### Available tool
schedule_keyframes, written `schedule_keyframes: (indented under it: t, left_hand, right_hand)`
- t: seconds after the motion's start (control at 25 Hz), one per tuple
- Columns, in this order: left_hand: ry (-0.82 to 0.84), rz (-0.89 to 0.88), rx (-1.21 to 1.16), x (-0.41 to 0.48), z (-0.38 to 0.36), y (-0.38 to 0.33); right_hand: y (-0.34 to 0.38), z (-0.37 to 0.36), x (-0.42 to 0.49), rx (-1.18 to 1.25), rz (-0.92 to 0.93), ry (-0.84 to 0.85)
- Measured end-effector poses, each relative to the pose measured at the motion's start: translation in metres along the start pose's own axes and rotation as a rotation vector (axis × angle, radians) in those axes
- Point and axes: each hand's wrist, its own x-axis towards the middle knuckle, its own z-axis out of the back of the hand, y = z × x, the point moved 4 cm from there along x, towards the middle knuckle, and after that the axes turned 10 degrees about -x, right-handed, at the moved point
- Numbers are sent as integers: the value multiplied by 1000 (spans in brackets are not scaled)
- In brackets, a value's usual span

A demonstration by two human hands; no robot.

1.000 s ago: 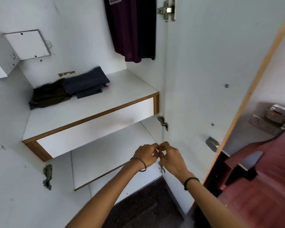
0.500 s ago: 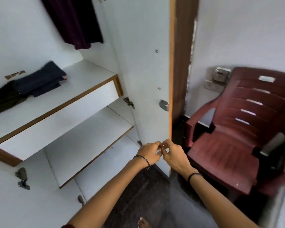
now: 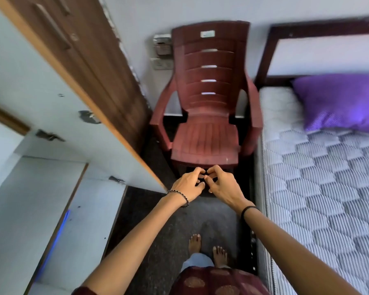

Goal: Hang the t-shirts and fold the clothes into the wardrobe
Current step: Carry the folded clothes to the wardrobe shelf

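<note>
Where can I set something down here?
The chair seat is bare between its armrests. The mattress is free beside the purple pillow. The wardrobe shelf left of the open door is bare too. The floor strip between door and mattress is narrow, with feet there.

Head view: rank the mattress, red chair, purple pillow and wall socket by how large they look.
1. mattress, largest, though nearer the camera and cut by the frame edge.
2. red chair.
3. purple pillow, partly cut off at the right.
4. wall socket, smallest, partly hidden behind the chair.
</note>
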Motion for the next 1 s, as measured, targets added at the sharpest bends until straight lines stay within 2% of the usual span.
schedule_keyframes:
  t: [0.48,1.0]
  left_hand:
    - [429,-294,145,55,-146,-65]
    - [926,-537,433,7,-334,-129]
  right_hand:
    - [-149,16,-90,176,-438,-288]
    - [-272,-2,-245,402,-863,-631]
